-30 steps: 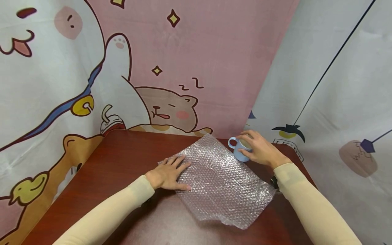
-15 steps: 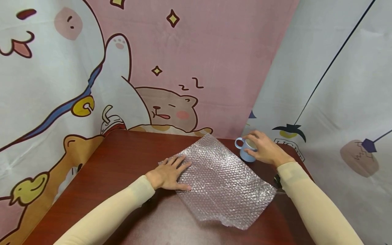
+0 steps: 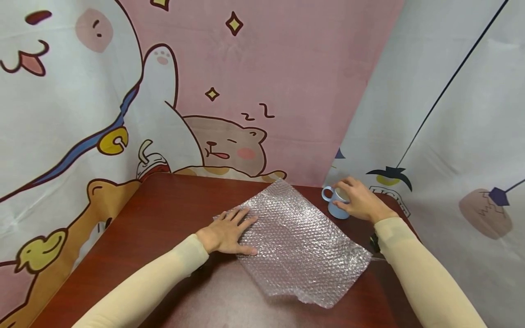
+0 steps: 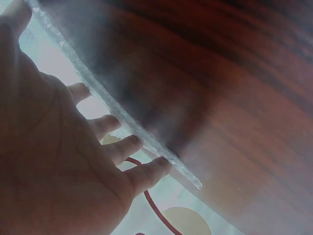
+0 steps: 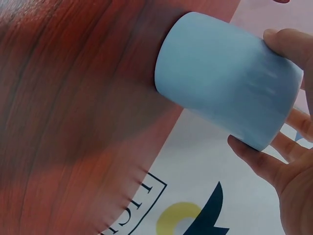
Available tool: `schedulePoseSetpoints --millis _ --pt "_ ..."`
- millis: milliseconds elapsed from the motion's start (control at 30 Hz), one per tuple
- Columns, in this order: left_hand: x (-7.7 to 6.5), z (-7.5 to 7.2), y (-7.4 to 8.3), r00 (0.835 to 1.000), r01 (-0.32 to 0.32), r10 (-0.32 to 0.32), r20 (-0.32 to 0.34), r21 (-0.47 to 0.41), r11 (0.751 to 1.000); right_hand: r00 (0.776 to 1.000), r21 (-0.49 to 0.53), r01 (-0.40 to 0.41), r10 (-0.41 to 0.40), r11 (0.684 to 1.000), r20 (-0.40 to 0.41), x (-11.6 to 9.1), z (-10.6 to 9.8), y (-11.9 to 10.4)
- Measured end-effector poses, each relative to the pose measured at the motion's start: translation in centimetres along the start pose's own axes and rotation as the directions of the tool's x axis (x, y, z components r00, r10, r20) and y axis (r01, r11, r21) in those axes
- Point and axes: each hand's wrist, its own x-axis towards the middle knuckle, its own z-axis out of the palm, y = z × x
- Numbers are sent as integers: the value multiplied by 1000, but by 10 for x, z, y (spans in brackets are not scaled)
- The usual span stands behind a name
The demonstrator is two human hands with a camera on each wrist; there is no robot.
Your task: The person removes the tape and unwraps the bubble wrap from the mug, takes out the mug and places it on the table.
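A sheet of bubble wrap [image 3: 301,241] lies spread on the table, turned cornerwise, its near edge uneven. On its left corner rests my left hand [image 3: 225,233], palm down with the fingers spread. In the left wrist view the fingertips reach along the thin edge of the wrap [image 4: 117,107]. Beyond the sheet's right edge, a light blue mug [image 3: 338,209] stands upright, handle to the left. My right hand [image 3: 361,201] holds it near the rim, thumb on the near side and fingers on the far side. The right wrist view shows the mug's smooth side [image 5: 220,73] between thumb and fingers.
The dark red-brown wooden table [image 3: 176,200] ends just behind the mug and to its right. Printed cloth [image 3: 303,91] with cartoon animals hangs behind and at the left; a whitish cloth [image 3: 451,136] hangs at the right.
My right hand has shifted the mug to the right, away from the bubble wrap's edge. The left hand and the sheet stay where they were.
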Motion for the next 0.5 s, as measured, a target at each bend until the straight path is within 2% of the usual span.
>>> schedulePoseSetpoints --millis 500 --pt "0 0 0 1000 2 -2 6 -1 1000 999 15 -32 32 999 -3 -3 1 3"
